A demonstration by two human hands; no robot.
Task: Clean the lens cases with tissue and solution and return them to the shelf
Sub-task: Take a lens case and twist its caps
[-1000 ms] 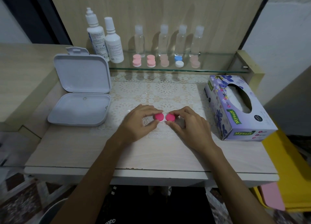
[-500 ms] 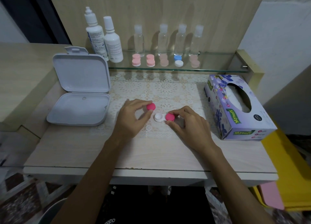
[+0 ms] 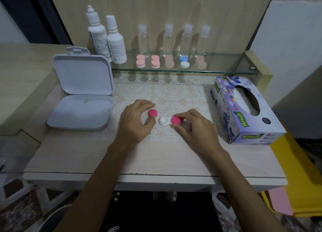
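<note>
A white lens case point(image 3: 163, 121) lies on the lace mat point(image 3: 174, 95) in the middle of the table. Its left well is uncovered. My left hand point(image 3: 135, 122) pinches the loose magenta cap point(image 3: 152, 113) just left of that well. My right hand point(image 3: 193, 127) grips the second magenta cap point(image 3: 175, 120), which sits on the case's right well. Several more lens cases point(image 3: 155, 62) stand on the glass shelf point(image 3: 217, 69) behind, one of them blue and white point(image 3: 184, 61). Two white solution bottles point(image 3: 115, 41) stand at the shelf's left end.
An open white plastic box point(image 3: 81, 94) sits at the left of the table. A purple tissue box point(image 3: 244, 109) lies at the right. Several small clear bottles point(image 3: 168, 40) line the back of the shelf. The table's front edge point(image 3: 156, 176) is close to me.
My left hand has taken the left magenta cap off the case and carried it a little to the left, baring the white well. My right hand has stayed on the right cap.
</note>
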